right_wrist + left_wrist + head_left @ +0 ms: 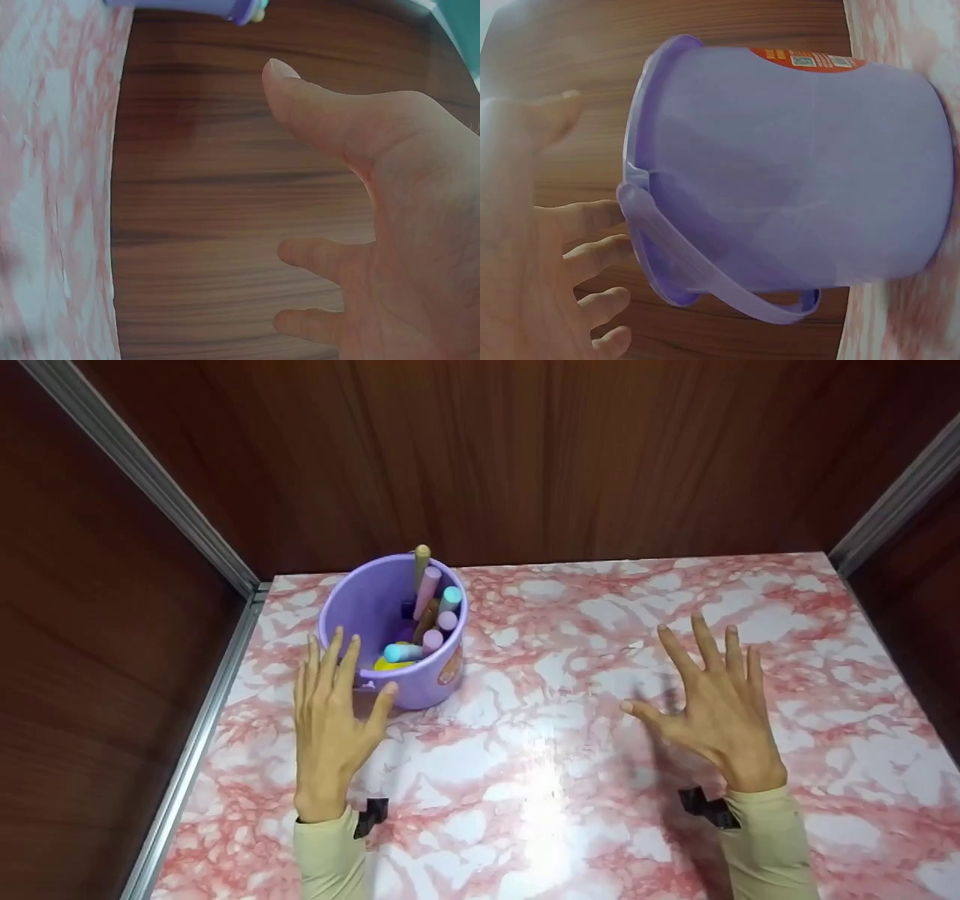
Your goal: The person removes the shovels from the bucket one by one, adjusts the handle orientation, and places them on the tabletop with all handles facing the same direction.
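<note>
Two hands hover over the marbled table (pixel 570 780), fingers straight and spread, holding nothing. The left hand (pixel 330 720) has its fingertips at the near rim of the purple bucket (pixel 420 690); whether they actually touch it I cannot tell, and the left wrist view shows the bucket's wall and lowered handle (pixel 705 277) just beside the fingers (pixel 592 259). The right hand (pixel 712 705) is well apart from it, over bare table. The bucket stands upright near the back left corner, with pastel chalk sticks (pixel 431 611) poking out. By my judgement, nothing is gripped yet, so the handling has barely begun.
</note>
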